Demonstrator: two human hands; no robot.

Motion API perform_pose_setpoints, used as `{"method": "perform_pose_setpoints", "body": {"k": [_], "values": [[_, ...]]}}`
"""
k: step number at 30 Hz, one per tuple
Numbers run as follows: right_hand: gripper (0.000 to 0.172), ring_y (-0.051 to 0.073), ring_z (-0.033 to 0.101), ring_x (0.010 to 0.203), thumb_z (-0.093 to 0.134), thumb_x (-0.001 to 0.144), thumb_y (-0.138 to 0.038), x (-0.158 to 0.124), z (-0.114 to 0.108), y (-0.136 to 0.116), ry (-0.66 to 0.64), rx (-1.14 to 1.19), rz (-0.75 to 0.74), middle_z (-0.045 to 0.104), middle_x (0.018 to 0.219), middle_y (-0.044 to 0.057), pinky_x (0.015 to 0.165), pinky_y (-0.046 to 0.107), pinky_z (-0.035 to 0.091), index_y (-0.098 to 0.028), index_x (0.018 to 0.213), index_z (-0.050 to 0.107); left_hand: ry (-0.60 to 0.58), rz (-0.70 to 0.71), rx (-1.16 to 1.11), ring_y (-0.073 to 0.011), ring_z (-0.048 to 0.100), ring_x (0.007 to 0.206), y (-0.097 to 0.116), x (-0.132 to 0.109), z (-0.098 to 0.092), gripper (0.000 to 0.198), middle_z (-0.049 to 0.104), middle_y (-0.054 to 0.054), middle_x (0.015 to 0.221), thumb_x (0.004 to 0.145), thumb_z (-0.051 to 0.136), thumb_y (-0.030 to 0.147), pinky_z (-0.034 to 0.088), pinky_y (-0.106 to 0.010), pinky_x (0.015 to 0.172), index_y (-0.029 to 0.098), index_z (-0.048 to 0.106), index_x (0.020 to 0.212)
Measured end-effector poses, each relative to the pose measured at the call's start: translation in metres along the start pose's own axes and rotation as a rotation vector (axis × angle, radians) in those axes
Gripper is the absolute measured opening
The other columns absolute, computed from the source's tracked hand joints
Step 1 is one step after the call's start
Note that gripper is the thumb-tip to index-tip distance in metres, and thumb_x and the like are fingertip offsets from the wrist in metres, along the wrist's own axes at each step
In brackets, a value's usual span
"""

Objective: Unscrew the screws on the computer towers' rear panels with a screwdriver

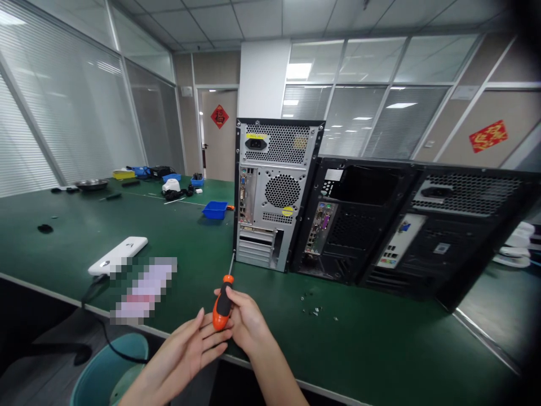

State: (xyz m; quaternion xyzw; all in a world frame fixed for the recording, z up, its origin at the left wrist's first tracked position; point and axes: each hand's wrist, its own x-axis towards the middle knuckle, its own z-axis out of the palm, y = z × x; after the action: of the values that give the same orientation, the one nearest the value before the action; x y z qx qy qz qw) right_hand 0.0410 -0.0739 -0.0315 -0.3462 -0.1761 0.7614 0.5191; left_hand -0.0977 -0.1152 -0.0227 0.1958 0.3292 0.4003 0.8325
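Note:
An orange and black screwdriver (222,304) points up and away, its tip near the lower left corner of a silver computer case (274,192) standing on the green table (372,338). My right hand (245,318) is closed around the screwdriver's handle. Beside it, my left hand (190,349) has its fingers stretched out, their tips touching the butt of the handle. Two black computer cases (350,220) (456,231) stand to the right of the silver one, backs toward me.
Small screws (315,310) lie on the table in front of the black cases. A white device (118,255) with a cable and a blurred patch lie at left. A blue tray (214,210) and tools sit farther back. A teal bin (105,369) stands below the table edge.

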Motion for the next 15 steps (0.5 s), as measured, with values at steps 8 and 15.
{"method": "perform_pose_setpoints", "body": {"k": [8,15], "values": [[0.021,0.005,0.049,0.044,0.077,0.065,-0.026,0.004,0.008,0.004,0.027,0.032,-0.005,0.06,0.055,0.001,0.046,0.016,0.043,-0.008,0.072,0.069,0.152,0.037,-0.218,-0.0133,0.07,0.077,0.0,0.012,0.02,0.025,0.069,-0.011,0.089,0.096,0.039,0.018,0.058,-0.023,0.073,0.01,0.057,0.111],[0.016,0.002,0.044,0.045,0.074,0.061,-0.018,-0.002,0.015,-0.003,0.068,0.067,-0.099,0.055,0.053,-0.004,0.043,0.013,0.037,-0.013,0.072,0.064,0.108,-0.019,-0.259,-0.008,0.064,0.062,0.015,0.017,0.027,0.026,0.063,-0.01,0.08,0.097,0.036,0.022,0.053,-0.012,0.052,0.006,0.056,0.101]]}}
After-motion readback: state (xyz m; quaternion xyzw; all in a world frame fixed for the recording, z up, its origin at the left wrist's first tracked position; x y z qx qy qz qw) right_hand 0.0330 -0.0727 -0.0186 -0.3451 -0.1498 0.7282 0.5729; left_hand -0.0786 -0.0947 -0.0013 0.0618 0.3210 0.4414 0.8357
